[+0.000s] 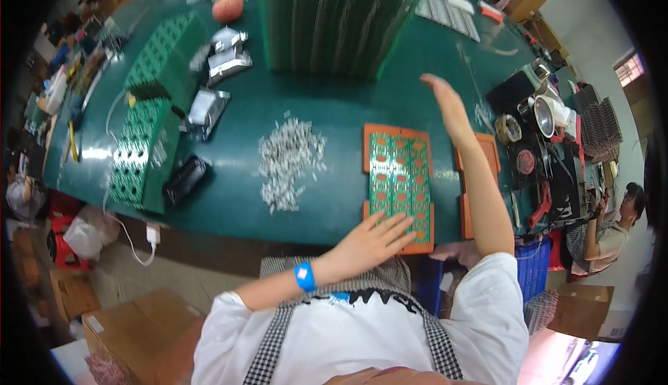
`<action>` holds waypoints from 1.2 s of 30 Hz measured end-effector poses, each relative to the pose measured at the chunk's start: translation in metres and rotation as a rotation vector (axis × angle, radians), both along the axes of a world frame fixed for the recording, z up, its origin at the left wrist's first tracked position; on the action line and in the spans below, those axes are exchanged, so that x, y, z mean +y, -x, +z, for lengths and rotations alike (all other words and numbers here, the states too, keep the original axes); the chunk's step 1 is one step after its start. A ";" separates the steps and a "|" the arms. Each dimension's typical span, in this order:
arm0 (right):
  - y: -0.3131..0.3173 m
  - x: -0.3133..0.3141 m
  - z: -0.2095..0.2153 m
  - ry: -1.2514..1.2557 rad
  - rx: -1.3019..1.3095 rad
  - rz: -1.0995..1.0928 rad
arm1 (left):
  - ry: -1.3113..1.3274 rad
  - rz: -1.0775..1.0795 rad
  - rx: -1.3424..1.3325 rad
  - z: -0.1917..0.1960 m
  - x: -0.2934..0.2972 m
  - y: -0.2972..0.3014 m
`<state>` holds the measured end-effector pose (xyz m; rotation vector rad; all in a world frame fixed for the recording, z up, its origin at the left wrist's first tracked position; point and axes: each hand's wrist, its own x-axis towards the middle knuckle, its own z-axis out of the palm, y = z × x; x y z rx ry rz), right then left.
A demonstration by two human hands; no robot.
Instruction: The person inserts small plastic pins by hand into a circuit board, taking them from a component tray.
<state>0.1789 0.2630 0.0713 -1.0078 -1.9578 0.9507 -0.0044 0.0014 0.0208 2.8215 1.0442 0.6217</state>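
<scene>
Circuit panel in its orange frame lies flat at the near table edge, your left hand spread open on its near end. Press unevenly and you could tip it off that edge. Your right hand, open and empty, is raised above; a sweep could scatter the pile of small metal parts.

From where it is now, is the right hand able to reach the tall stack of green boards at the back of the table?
Probably yes. The right hand is raised, open and empty, above the green table, and nothing stands between it and the tall stack of green boards. The left hand rests on the orange tray.
</scene>
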 end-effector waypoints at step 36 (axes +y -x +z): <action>0.023 -0.133 -0.039 -0.280 -0.524 -0.015 | 0.175 0.771 -0.201 0.019 0.045 0.103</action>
